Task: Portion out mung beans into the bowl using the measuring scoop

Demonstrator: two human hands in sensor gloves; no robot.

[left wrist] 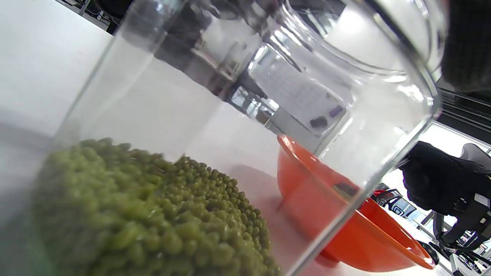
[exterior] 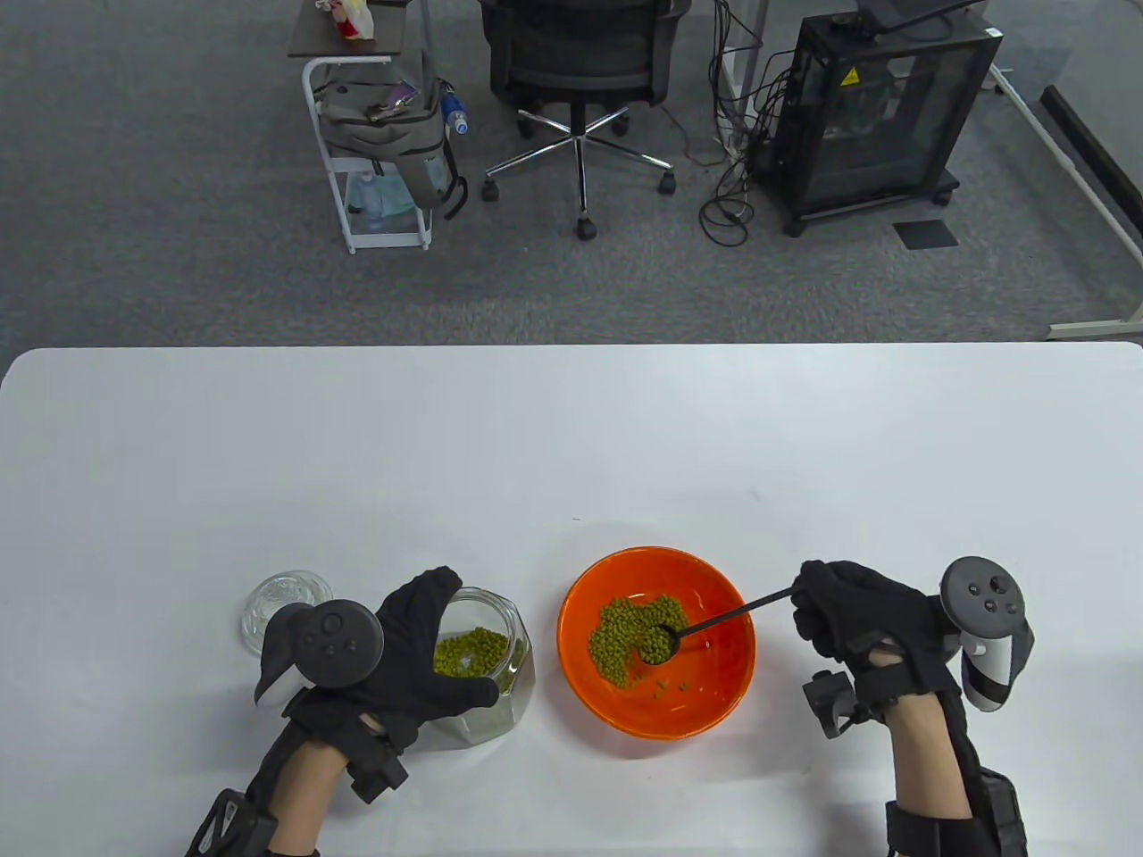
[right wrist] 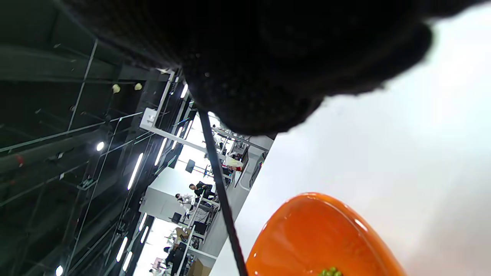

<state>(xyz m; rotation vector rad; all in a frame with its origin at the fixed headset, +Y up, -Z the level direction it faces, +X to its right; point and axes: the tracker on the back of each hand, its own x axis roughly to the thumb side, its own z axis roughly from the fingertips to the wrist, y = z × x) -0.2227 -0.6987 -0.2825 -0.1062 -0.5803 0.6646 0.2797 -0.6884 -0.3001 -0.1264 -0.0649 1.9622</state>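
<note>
Right hand (exterior: 855, 616) holding scoop (exterior: 661, 644) in bowl (exterior: 589, 683), left hand (exterior: 420, 656) gripping jar (exterior: 509, 665)

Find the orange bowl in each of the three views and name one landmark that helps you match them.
Table view: orange bowl lower centre, between the glass jar and the right hand.
Left wrist view: lower right, seen through the jar's glass wall.
Right wrist view: bottom edge, right of centre.
Shared landmark: the white table.
</note>
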